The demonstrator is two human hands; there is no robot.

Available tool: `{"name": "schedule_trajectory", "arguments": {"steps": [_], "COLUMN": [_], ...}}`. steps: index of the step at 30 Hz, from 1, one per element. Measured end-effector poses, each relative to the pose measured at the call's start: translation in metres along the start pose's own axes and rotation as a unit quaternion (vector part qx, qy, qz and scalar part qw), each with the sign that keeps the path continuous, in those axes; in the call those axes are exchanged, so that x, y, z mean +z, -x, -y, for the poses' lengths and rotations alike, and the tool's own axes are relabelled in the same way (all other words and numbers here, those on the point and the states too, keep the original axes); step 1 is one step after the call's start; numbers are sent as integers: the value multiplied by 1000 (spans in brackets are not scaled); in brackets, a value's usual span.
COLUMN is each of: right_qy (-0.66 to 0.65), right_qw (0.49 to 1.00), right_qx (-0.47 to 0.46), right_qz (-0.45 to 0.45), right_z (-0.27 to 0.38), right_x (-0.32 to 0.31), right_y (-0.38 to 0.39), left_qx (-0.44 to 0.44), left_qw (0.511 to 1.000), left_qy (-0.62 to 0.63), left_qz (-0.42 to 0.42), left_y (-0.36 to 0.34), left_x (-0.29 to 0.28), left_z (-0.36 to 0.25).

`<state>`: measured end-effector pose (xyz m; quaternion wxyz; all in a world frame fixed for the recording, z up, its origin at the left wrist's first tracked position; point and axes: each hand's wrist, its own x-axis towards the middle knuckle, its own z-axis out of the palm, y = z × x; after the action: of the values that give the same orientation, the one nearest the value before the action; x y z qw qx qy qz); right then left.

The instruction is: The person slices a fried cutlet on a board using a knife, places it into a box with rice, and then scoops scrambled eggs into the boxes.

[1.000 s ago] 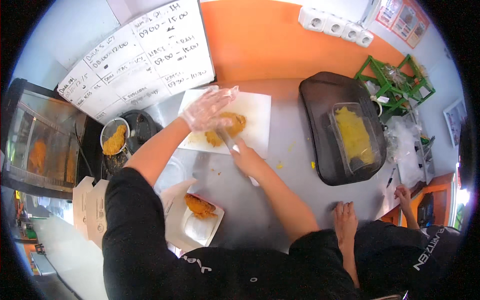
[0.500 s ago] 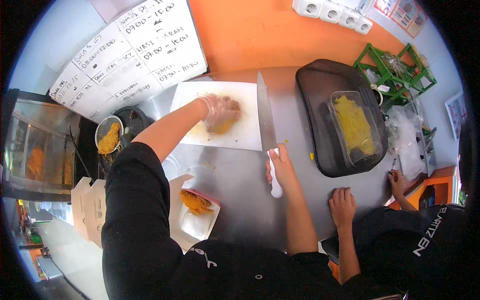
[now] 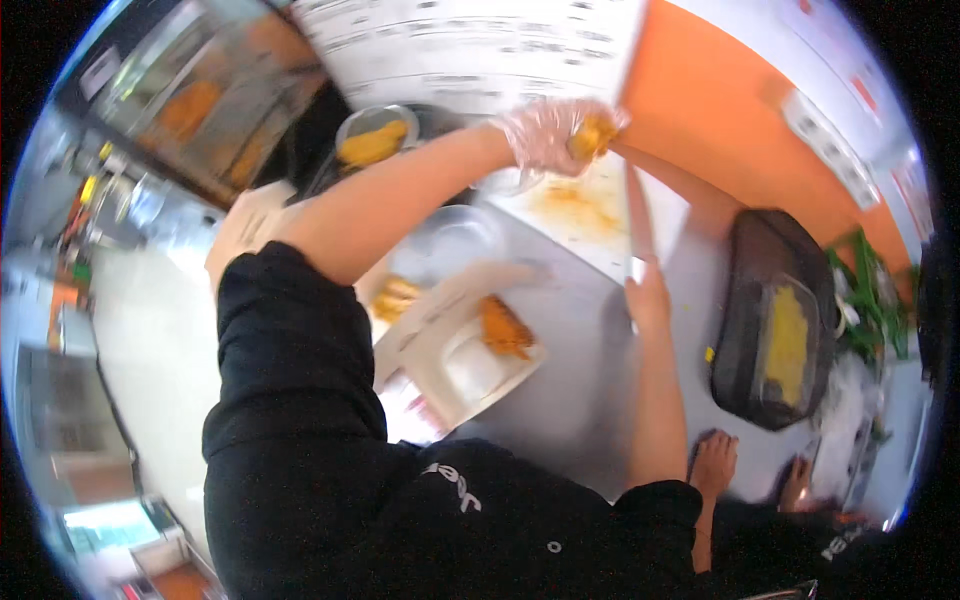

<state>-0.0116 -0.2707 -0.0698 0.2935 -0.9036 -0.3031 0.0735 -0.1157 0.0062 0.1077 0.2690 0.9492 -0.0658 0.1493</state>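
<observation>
My left hand [image 3: 550,135], in a clear plastic glove, is raised over the left far part of the white cutting board [image 3: 655,195]. Its fingers are closed round a golden-brown piece of fried food [image 3: 592,138], blurred by motion. Brownish stains and crumbs mark the board below. My right hand [image 3: 648,295] grips the white handle of a large knife [image 3: 640,225], whose blade lies over the board, pointing away from me. Nearer to me stands an open cardboard box [image 3: 515,385] with white rice [image 3: 474,368] and a piece of fried chicken [image 3: 505,328] inside.
At the far left, a bowl [image 3: 376,137] of fried chicken sits beside a glass display case [image 3: 190,95]. To the right lies a black bag-like case [image 3: 745,300] bearing a tub of yellow food [image 3: 787,340]. A co-worker's hand [image 3: 714,460] rests at the table's near right.
My left hand has lifted off the board with the fried food in it. My view has swung left, showing more of the floor and a second piece of food behind the box.
</observation>
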Motion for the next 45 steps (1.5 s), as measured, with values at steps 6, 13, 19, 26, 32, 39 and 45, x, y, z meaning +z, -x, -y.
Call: {"name": "schedule_trajectory", "arguments": {"steps": [6, 13, 19, 26, 32, 39, 45], "right_qy": [108, -277, -174, -25, -299, -59, 119], "right_qw": [989, 956, 982, 985, 903, 982, 969], "right_qx": [-79, 96, -65, 7, 247, 100, 189], "right_qz": [-58, 28, -23, -172, -184, -147, -106], "right_z": [47, 16, 151, 211, 205, 193, 175], "right_x": [-11, 8, 64, 132, 144, 141, 111], "right_y": [58, 202, 354, 387, 393, 385, 379], "left_qx": [-152, -487, -409, -265, -297, -277, -140], "left_qw": [958, 847, 898, 893, 904, 944, 968], "left_qy": [-25, 77, -140, -322, -288, -178, -133], "left_qz": [-243, -197, 82, 170, 105, -23, -158], "left_y": [231, 365, 395, 388, 395, 421, 452], "left_x": [-173, -144, -77, -39, -60, -90, -157], "left_z": [-104, -70, 8, 22, -7, -40, -76]}}
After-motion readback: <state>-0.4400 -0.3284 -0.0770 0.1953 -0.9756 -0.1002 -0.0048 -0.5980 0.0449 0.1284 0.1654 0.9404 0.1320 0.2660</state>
